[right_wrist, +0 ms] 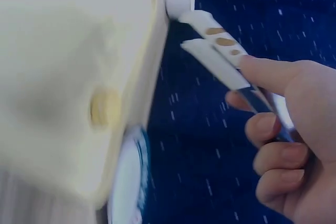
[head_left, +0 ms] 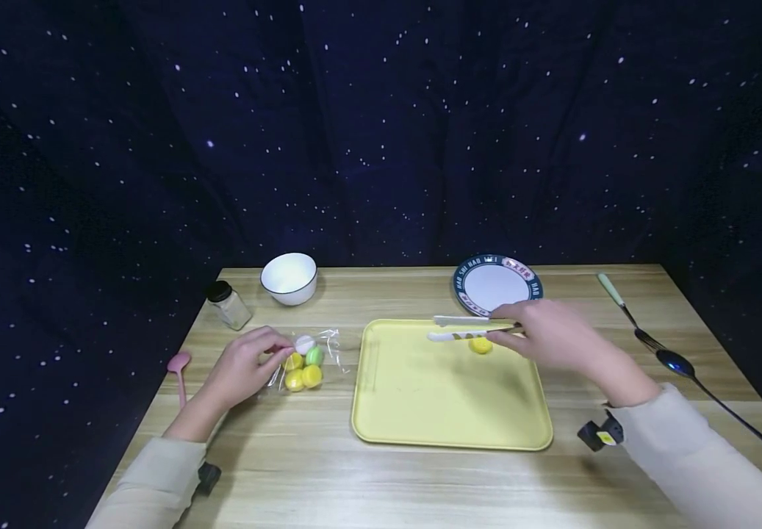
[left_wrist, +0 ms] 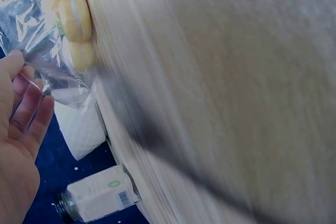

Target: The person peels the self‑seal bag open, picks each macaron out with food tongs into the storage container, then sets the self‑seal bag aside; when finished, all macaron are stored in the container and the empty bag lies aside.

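Note:
My left hand [head_left: 242, 367] pinches the edge of a clear plastic bag [head_left: 332, 344] lying left of the yellow tray [head_left: 447, 419]. Inside the bag are several macarons [head_left: 311, 376], yellow, green and pale. In the left wrist view the bag's film [left_wrist: 26, 22] is between the thumb and fingers. Over the tray's far right part, my right hand [head_left: 555, 334] holds tongs [head_left: 456, 336] with white tips, one patterned in gold. The tips stand apart with nothing between them. A single yellow macaron [head_left: 480, 346] sits on the tray, just below the tongs.
A white bowl [head_left: 289, 278] and a jar with a black lid [head_left: 229, 305] stand at the back left. Behind the tray lies a dark-rimmed plate [head_left: 496, 283]. A pink spoon [head_left: 179, 364] is at the left edge; a fork [head_left: 627, 314] and dark spoon [head_left: 677, 363] lie at the right.

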The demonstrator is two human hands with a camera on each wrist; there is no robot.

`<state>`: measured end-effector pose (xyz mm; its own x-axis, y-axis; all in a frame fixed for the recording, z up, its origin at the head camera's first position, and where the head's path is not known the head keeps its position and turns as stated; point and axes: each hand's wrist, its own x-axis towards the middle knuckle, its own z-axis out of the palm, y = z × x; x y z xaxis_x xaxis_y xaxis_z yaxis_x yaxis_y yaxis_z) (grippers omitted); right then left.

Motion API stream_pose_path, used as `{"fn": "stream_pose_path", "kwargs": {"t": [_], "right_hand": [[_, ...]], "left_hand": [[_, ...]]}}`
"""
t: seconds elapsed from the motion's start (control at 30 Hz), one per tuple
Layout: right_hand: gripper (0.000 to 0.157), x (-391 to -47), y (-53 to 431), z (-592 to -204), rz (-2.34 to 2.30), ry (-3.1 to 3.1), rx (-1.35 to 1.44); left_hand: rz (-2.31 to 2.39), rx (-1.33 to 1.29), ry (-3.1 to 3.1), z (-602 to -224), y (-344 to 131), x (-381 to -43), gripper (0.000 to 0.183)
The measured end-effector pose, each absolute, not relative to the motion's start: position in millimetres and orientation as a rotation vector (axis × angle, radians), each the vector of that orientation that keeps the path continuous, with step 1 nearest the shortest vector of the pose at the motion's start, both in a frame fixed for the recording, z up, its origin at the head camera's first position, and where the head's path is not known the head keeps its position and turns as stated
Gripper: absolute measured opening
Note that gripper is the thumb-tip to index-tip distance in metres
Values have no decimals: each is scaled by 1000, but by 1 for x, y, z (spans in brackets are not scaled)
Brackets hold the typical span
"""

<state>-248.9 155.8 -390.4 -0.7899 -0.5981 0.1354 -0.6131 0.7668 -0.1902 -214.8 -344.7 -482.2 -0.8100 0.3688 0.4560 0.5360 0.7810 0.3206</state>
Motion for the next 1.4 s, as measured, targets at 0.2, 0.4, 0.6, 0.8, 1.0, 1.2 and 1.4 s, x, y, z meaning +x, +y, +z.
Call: {"fn": "stream_pose_path", "kwargs": {"t": [0.2,0.4,0.6,0.8,1.0,1.2,1.4], "right_hand": [[37,-253,91,-415,421,-2720,1155],[34,-259,38,-439,405,-2682,1249],[35,-265,6,-456,434,-2692,1298],[41,-268,-13,-466,572,-2803,1216],[45,-272,-21,-469,713,-2909,1209],[45,-275,-18,-468,764,-2920,1287],[36,-279,-11,-467,685,-2900,1338]], "left_hand": [[-622,-684,-2608,-481,-345,-213,9],[-636,-712,-2597,-480,-344,-214,8],[-629,-705,-2598,-480,-343,-216,9],[-639,-707,-2600,-480,-343,-215,9],[-636,-709,-2598,-481,-344,-216,8],[-630,-704,-2605,-481,-344,-216,8],[-640,-685,-2622,-479,-344,-214,8]]}}
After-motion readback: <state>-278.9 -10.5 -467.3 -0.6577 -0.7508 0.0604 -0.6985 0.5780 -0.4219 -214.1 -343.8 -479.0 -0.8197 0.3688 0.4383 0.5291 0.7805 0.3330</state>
